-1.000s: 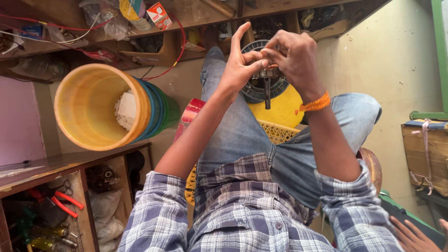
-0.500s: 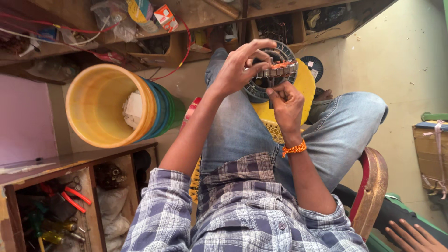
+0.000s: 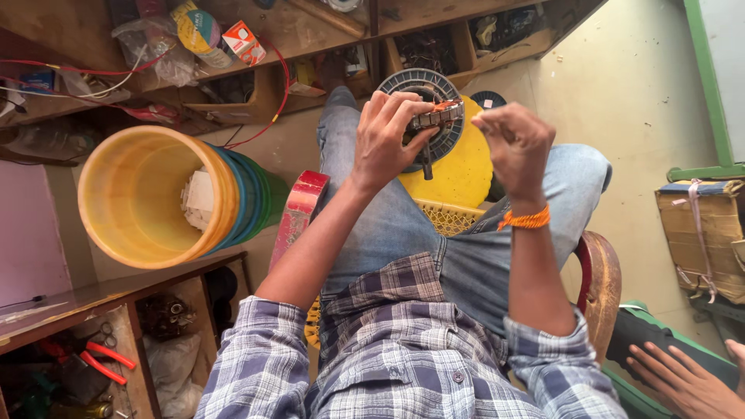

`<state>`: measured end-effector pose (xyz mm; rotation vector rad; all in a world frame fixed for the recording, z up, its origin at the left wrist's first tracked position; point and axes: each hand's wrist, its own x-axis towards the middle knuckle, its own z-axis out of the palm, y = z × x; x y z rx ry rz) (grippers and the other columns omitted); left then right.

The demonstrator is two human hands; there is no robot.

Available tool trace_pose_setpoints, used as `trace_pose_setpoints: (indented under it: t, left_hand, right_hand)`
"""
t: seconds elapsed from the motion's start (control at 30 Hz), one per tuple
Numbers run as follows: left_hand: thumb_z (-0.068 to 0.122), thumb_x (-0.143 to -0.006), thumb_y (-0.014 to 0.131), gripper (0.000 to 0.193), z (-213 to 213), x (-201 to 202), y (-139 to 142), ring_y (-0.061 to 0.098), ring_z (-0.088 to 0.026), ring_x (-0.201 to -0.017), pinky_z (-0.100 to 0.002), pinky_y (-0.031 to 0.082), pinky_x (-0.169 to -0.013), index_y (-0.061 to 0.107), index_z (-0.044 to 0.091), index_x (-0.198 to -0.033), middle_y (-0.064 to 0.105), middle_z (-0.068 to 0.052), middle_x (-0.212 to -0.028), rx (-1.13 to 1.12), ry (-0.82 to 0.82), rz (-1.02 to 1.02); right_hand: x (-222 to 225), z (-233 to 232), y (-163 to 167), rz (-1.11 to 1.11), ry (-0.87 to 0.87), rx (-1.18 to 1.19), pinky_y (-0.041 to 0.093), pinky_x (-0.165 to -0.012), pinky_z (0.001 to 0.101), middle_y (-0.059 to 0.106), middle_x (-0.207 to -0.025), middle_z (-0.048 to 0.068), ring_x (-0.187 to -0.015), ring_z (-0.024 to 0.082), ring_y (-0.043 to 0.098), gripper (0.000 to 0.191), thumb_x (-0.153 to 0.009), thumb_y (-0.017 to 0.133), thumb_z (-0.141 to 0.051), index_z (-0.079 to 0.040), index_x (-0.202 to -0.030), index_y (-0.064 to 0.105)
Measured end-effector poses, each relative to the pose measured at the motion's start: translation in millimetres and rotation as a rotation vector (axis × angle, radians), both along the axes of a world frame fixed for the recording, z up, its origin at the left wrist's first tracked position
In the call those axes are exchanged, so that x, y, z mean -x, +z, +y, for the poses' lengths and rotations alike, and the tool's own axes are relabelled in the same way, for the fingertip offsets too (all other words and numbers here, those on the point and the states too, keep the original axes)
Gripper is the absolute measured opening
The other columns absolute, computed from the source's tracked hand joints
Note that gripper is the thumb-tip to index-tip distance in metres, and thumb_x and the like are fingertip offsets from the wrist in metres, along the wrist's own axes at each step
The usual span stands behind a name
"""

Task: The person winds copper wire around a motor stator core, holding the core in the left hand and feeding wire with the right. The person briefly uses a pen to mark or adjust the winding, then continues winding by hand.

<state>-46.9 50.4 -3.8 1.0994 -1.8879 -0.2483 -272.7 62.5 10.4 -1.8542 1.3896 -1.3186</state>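
My left hand [image 3: 384, 147] grips a round dark motor stator [image 3: 417, 87] with copper windings, held over my knees; my thumb and fingers wrap its near edge, and a small dark piece hangs below it. My right hand [image 3: 516, 143], with an orange thread band at the wrist, is just right of the stator and apart from it. Its fingers are pinched closed; anything between them is too thin to see. Both forearms come out of rolled-up plaid sleeves.
A stack of buckets [image 3: 147, 202], yellow innermost, lies on its side at left. Under the stator is a yellow round disc [image 3: 462, 174] on a yellow mesh basket [image 3: 446, 217]. Wooden shelves [image 3: 310, 31] hold clutter. Another person's hand [image 3: 683, 380] is at bottom right. A cardboard box [image 3: 698, 233] stands at right.
My right hand left the stator, dropped below it, then rose to its right with fingers pinched. My left hand kept hold of the stator.
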Motion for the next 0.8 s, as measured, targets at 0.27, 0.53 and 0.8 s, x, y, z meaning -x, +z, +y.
trace_pose_setpoints:
  t: [0.27,0.53,0.8]
  left_hand:
    - [0.023,-0.083,0.086,0.037,2.4,4.2,2.3,0.058,-0.024,-0.106,-0.040,0.047,-0.095,0.068,0.015,-0.114,0.064,0.000,-0.117,0.013,0.034,-0.015]
    - [0.024,-0.089,0.084,0.064,-12.6,4.9,-12.1,0.069,-0.016,-0.101,-0.035,0.052,-0.097,0.044,0.015,-0.138,0.077,-0.002,-0.110,-0.491,-0.113,0.535]
    - [0.008,-0.091,0.080,0.102,-38.4,-10.4,-25.4,0.071,-0.012,-0.095,-0.028,0.052,-0.091,0.009,0.019,-0.163,0.077,-0.008,-0.102,-0.816,-0.409,1.022]
  right_hand:
    - [-21.1,-48.4,34.3,0.318,0.199,0.277,0.047,-0.072,0.0350,0.071,-0.085,0.007,-0.073,0.020,0.060,0.010,-0.096,0.083,-0.002,-0.003,-0.096,0.073]
    - [-43.8,-66.1,34.4,0.350,0.278,0.081,0.049,-0.064,0.0355,0.068,-0.081,0.009,-0.073,0.022,0.067,0.008,-0.095,0.079,-0.005,-0.004,-0.092,0.071]
    - [-66.2,-62.0,46.4,0.332,0.234,0.024,0.049,-0.060,0.0334,0.068,-0.079,0.009,-0.070,0.018,0.068,0.013,-0.091,0.083,-0.009,-0.004,-0.092,0.071]
